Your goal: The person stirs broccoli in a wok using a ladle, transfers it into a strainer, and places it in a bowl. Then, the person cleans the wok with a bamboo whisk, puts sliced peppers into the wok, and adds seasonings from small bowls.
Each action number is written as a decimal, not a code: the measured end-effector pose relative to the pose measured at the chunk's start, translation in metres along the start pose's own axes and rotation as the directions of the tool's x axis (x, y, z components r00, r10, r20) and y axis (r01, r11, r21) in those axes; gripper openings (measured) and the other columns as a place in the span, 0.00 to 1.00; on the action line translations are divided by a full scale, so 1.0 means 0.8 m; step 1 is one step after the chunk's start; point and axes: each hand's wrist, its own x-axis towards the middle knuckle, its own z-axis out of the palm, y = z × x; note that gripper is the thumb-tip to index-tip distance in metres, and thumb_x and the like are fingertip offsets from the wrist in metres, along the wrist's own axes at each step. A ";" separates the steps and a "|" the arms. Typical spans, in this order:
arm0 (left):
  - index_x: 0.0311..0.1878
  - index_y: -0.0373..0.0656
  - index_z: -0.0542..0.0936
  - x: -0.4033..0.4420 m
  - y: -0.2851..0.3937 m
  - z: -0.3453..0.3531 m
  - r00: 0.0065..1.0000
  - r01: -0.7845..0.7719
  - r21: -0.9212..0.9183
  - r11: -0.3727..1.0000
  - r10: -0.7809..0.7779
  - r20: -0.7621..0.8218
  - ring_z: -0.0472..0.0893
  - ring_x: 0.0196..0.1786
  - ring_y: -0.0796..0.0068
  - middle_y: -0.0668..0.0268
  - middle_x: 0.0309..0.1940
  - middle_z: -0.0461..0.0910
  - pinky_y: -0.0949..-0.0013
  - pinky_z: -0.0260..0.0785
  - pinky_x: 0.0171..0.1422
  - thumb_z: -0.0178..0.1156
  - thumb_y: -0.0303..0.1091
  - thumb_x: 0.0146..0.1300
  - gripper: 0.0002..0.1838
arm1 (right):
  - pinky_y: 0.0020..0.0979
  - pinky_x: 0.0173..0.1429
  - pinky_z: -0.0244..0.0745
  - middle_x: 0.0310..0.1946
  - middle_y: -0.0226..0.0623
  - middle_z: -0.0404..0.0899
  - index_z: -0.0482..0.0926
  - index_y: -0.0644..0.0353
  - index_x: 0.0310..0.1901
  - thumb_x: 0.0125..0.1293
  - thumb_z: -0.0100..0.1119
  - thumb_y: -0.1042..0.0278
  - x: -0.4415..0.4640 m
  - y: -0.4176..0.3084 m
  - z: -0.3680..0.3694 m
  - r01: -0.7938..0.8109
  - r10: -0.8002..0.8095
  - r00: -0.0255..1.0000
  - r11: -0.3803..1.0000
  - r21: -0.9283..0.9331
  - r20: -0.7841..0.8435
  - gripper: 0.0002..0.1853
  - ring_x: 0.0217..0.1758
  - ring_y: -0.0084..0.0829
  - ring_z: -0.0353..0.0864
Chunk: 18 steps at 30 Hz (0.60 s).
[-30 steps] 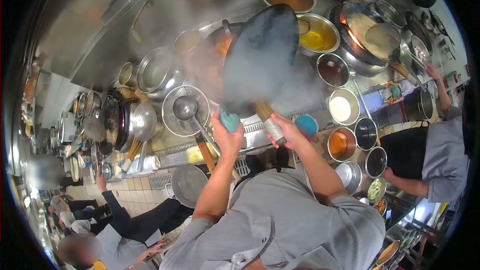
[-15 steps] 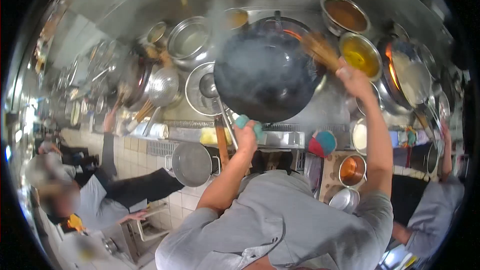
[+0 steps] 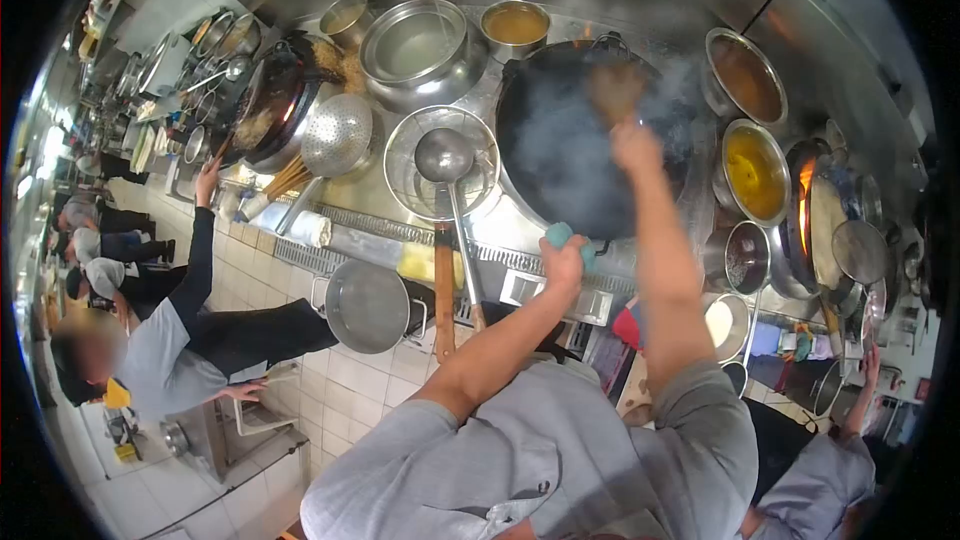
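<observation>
A large dark wok [image 3: 550, 155] rests over the stove, with smoke rising from it. My left hand [image 3: 563, 265] is closed on a teal cloth [image 3: 570, 240] at the wok's near rim. Over the wok's right part, my right hand [image 3: 635, 145] grips a bamboo brush [image 3: 615, 90], whose bristles are blurred by motion against the inside. To the left, a ladle [image 3: 445, 156] lies across a round wire strainer [image 3: 400, 165].
A steel pot [image 3: 413, 43] and a perforated skimmer [image 3: 337, 135] stand left. Bowls of yellow liquid [image 3: 755, 172] and brown liquid [image 3: 746, 76] are right, near a flaming burner [image 3: 805, 195]. Co-workers [image 3: 160, 350] [image 3: 820, 470] stand on both sides.
The wok, first tilted up, now lies level on the stove. My right hand has swung the brush from beside the wok's right rim to inside it. The view has shifted.
</observation>
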 end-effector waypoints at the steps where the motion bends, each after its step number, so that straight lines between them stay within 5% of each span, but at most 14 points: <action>1: 0.59 0.35 0.66 0.000 0.002 0.002 1.000 -0.002 -0.001 1.000 0.002 -0.014 0.77 0.50 0.61 0.55 0.50 0.74 0.60 0.74 0.52 0.66 0.33 0.56 0.30 | 0.55 0.63 0.73 0.53 0.60 0.81 0.75 0.59 0.63 0.72 0.47 0.47 -0.053 -0.014 0.034 0.080 -0.080 0.996 0.997 0.007 0.046 0.28 0.56 0.62 0.81; 3: 0.58 0.35 0.66 -0.006 0.008 0.004 0.999 -0.002 0.000 1.000 0.002 -0.046 0.77 0.50 0.61 0.55 0.50 0.74 0.60 0.74 0.52 0.66 0.33 0.55 0.29 | 0.52 0.66 0.72 0.54 0.60 0.81 0.74 0.54 0.68 0.69 0.55 0.49 -0.140 -0.057 -0.001 0.210 -0.245 0.931 0.966 0.153 0.272 0.29 0.59 0.61 0.78; 4: 0.59 0.36 0.65 -0.005 0.005 0.002 0.999 -0.019 -0.007 1.000 0.019 -0.038 0.77 0.49 0.61 0.56 0.48 0.73 0.59 0.75 0.48 0.65 0.31 0.56 0.29 | 0.49 0.66 0.73 0.56 0.57 0.81 0.74 0.50 0.69 0.67 0.59 0.49 -0.145 -0.016 0.041 0.245 -0.304 0.929 0.933 0.263 0.210 0.30 0.61 0.57 0.79; 6: 0.61 0.39 0.64 0.005 -0.008 -0.003 0.998 -0.058 -0.010 0.998 0.058 -0.006 0.78 0.46 0.61 0.57 0.46 0.72 0.55 0.78 0.41 0.63 0.27 0.57 0.29 | 0.48 0.66 0.74 0.57 0.52 0.82 0.74 0.48 0.70 0.65 0.62 0.51 -0.158 0.020 -0.042 0.277 -0.300 0.868 0.954 0.117 0.395 0.31 0.60 0.53 0.81; 7: 0.61 0.39 0.63 0.009 -0.014 -0.003 1.000 -0.027 -0.004 1.000 0.027 0.012 0.78 0.47 0.61 0.56 0.47 0.72 0.55 0.78 0.43 0.63 0.27 0.57 0.29 | 0.48 0.60 0.78 0.48 0.52 0.85 0.78 0.44 0.64 0.65 0.58 0.48 -0.134 0.070 -0.055 0.297 -0.264 0.876 0.955 -0.021 0.403 0.26 0.53 0.57 0.83; 8: 0.62 0.38 0.63 0.013 -0.019 -0.002 1.000 0.002 -0.002 1.000 -0.002 0.029 0.78 0.48 0.60 0.56 0.47 0.72 0.55 0.78 0.44 0.63 0.27 0.57 0.30 | 0.48 0.58 0.79 0.47 0.51 0.85 0.74 0.44 0.68 0.67 0.56 0.50 -0.116 0.082 -0.112 0.291 -0.171 0.895 0.923 -0.251 0.412 0.27 0.53 0.54 0.84; 9: 0.62 0.38 0.63 0.010 -0.016 0.001 0.999 0.028 -0.020 0.999 -0.027 0.047 0.79 0.48 0.60 0.56 0.47 0.72 0.55 0.78 0.44 0.63 0.27 0.57 0.30 | 0.50 0.54 0.80 0.46 0.52 0.86 0.73 0.46 0.68 0.70 0.53 0.52 -0.084 0.095 -0.144 0.250 -0.069 0.930 0.840 -0.482 0.360 0.26 0.51 0.53 0.85; 12: 0.60 0.39 0.63 -0.020 0.021 0.013 0.990 0.106 -0.097 0.990 -0.096 0.106 0.80 0.44 0.62 0.57 0.46 0.72 0.56 0.78 0.40 0.64 0.27 0.57 0.29 | 0.53 0.49 0.80 0.36 0.57 0.85 0.70 0.47 0.71 0.74 0.49 0.50 -0.017 0.120 -0.180 0.047 -0.121 0.982 0.902 -0.429 -0.148 0.27 0.42 0.55 0.87; 15: 0.59 0.36 0.67 -0.033 0.036 0.019 0.991 0.133 -0.102 0.986 -0.131 0.026 0.78 0.45 0.66 0.57 0.46 0.74 0.62 0.76 0.41 0.63 0.27 0.56 0.27 | 0.52 0.50 0.81 0.37 0.58 0.86 0.79 0.51 0.63 0.73 0.49 0.48 -0.003 0.068 -0.142 -0.042 -0.030 0.949 0.974 -0.222 -0.313 0.24 0.43 0.55 0.87; 18: 0.60 0.35 0.65 -0.021 0.021 0.014 0.991 0.135 -0.056 0.989 -0.134 0.017 0.78 0.47 0.65 0.56 0.48 0.74 0.61 0.76 0.44 0.64 0.28 0.56 0.29 | 0.52 0.56 0.80 0.43 0.58 0.85 0.89 0.56 0.39 0.70 0.51 0.48 0.009 0.051 0.016 -0.071 0.067 0.993 0.997 -0.030 -0.099 0.22 0.48 0.57 0.86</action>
